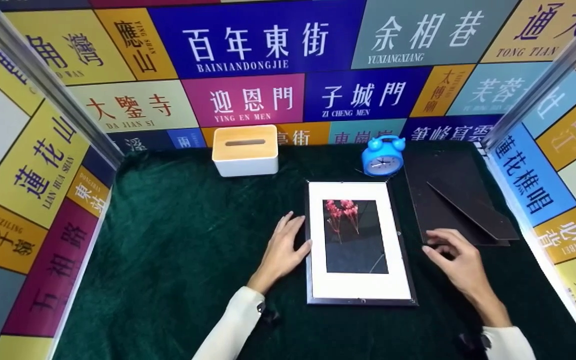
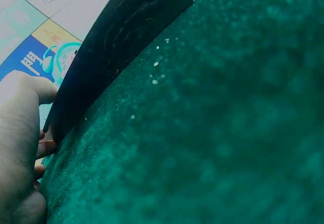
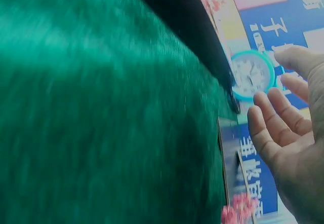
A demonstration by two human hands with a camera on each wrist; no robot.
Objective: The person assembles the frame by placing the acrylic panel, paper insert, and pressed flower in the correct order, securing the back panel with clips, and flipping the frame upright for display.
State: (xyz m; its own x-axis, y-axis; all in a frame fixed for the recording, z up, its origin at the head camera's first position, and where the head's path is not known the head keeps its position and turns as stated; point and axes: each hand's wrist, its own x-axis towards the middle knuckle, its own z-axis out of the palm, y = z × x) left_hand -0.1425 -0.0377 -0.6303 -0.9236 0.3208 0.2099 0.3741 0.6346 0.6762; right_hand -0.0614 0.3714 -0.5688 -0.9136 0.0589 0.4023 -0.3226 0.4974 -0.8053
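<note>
A picture frame (image 1: 359,287) lies face up on the green cloth, with a white mat around a dark panel bearing pink dried flowers (image 1: 342,209). Along its left edge rests my left hand (image 1: 284,250), thumb and fingertips touching the rim. The left wrist view shows that thumb and fingers at the frame's dark side (image 2: 96,62). To the right of the frame, my right hand (image 1: 458,262) hovers with loosely bent fingers and holds nothing. The right wrist view shows the hand (image 3: 291,127) apart from the frame's dark side (image 3: 190,26).
Behind the frame stands a blue alarm clock (image 1: 383,157). A dark backing board (image 1: 448,175) with a slanting stand leg (image 1: 468,212) lies at the right, near the right fingertips. A tissue box (image 1: 245,152) with a wooden lid is at the back left. Printed panels (image 1: 248,100) enclose the table.
</note>
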